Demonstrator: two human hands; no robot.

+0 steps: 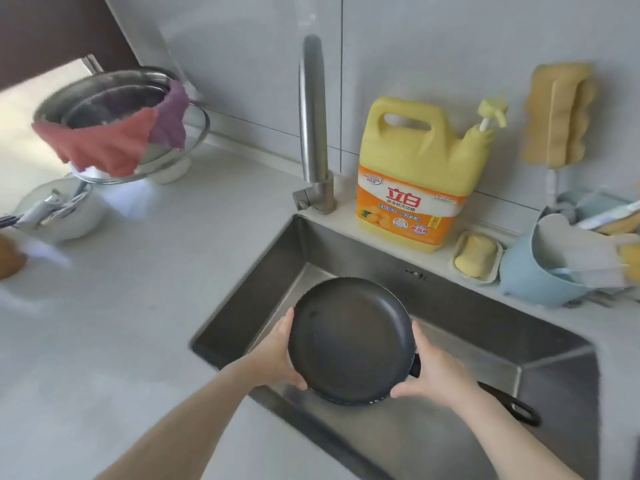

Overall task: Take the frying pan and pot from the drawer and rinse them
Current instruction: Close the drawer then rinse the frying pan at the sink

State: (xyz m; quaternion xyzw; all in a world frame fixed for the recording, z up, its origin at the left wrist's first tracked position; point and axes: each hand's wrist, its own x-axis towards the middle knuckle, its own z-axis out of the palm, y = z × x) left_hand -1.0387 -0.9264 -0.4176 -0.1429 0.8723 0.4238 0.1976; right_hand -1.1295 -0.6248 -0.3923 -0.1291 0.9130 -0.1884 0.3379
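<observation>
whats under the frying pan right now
The bare steel floor of the sink lies below the frying pan, which both hands hold by its rim. Whatever sits directly beneath the pan is covered.

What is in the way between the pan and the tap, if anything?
Nothing visible is. Both hands, left hand and right hand, hold the frying pan by its rim over the sink. The faucet stands behind it, with only bare sink between. No water is visible.

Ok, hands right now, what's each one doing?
Left hand: closed on the frying pan rim.
Right hand: closed on the opposite rim, by the handle.
</observation>
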